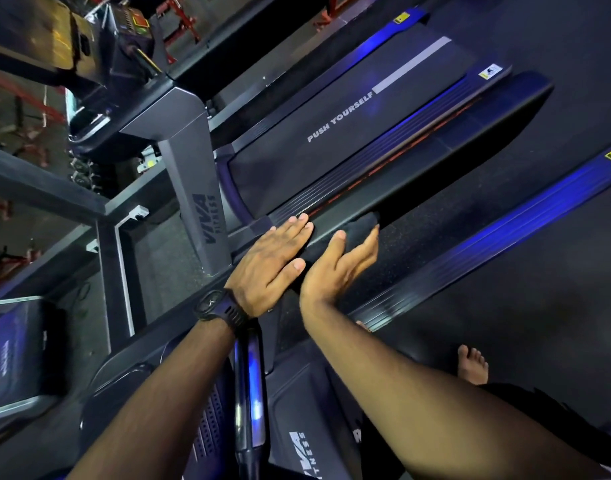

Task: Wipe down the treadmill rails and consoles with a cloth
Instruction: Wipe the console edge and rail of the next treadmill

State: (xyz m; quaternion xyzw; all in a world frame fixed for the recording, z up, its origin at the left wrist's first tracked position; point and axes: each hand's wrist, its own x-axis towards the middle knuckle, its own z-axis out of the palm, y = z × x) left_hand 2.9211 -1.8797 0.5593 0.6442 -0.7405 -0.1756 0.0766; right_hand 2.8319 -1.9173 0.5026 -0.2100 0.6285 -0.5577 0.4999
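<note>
cloth (353, 233): black, plain; side rail (411, 157): black, fine lengthwise ribs, one thin red line along it, blue sheen on top; belt (332, 147): dark grey, white "PUSH YOURSELF" lettering, pale grey bar after it; upright (196, 174): mid grey, darker "VIVA FITNESS" lettering; floor (439, 216): black, fine pale speckle; wristwatch (216, 306): black; corner sticker (401, 18): yellow; background frames (184, 15): red

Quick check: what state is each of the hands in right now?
Left hand: open, fingers straight, lying flat on the treadmill rail.
Right hand: closed on the dark cloth, thumb and fingers around it.
</note>
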